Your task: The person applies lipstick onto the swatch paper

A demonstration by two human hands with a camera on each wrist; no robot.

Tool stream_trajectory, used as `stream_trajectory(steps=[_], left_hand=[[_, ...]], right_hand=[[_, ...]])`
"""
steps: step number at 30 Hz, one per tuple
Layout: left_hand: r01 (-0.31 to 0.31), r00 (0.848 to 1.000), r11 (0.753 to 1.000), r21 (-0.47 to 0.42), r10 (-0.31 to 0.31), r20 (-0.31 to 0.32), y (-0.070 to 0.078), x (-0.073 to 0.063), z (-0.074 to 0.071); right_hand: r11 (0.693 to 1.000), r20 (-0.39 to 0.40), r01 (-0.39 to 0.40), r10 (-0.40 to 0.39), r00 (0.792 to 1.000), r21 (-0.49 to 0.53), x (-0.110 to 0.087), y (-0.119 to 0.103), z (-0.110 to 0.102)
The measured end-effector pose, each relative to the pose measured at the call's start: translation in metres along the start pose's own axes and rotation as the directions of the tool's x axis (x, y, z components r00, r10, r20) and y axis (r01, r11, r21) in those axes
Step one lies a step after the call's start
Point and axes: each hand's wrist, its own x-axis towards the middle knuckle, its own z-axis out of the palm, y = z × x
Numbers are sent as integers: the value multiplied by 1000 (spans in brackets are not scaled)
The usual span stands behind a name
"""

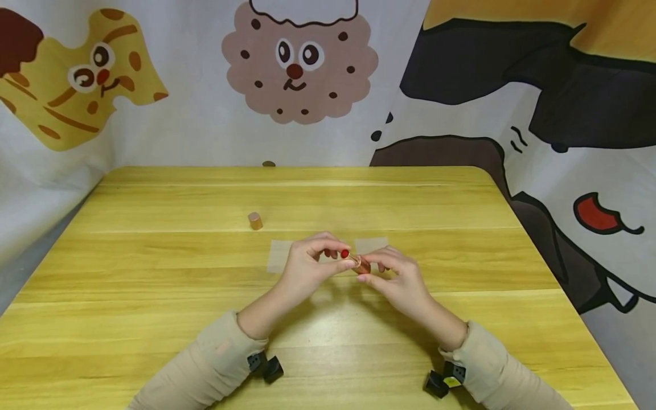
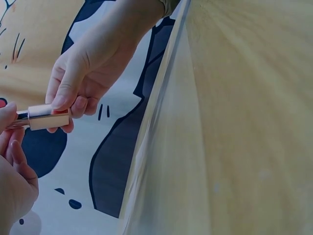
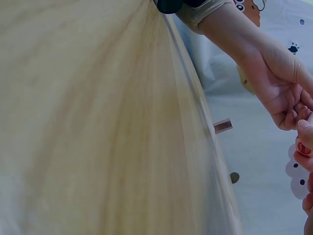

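Note:
Both hands hold an uncapped lipstick (image 1: 363,266) above the middle of the table, its red tip pointing up and to the left. My left hand (image 1: 306,263) pinches the gold inner part between thumb and fingers, close to the red tip. Thumb and fingers of my right hand (image 1: 402,279) grip the shiny rose-gold base. In the left wrist view the lipstick's base (image 2: 49,117) lies sideways between the two hands. A red round label on its bottom end (image 3: 303,148) shows at the right wrist view's edge. The copper-coloured cap (image 1: 255,221) stands upright, farther back and left.
Two pale rectangular patches (image 1: 278,256) lie on the wooden table (image 1: 154,273), partly behind the hands. A cartoon-printed curtain (image 1: 195,85) hangs along the table's back edge. Small black devices (image 1: 273,370) sit at the sleeve cuffs.

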Motion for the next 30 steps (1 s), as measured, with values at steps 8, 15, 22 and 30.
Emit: stream_trajectory(steps=[8, 15, 22, 30], left_hand=[[-2, 1000, 1000, -15, 2, 1, -2, 0, 0], [-6, 1000, 1000, -29, 6, 10, -1, -1, 0], [-3, 1000, 1000, -21, 3, 10, -1, -1, 0], [-3, 1000, 1000, -12, 3, 16, 0, -1, 0]], right_hand=[[1000, 0, 15, -15, 1000, 22, 0, 2, 1], [999, 8, 31, -31, 999, 14, 1, -4, 0], [999, 31, 42, -42, 999, 15, -1, 2, 1], [996, 60, 84, -85, 995, 9, -2, 5, 1]])
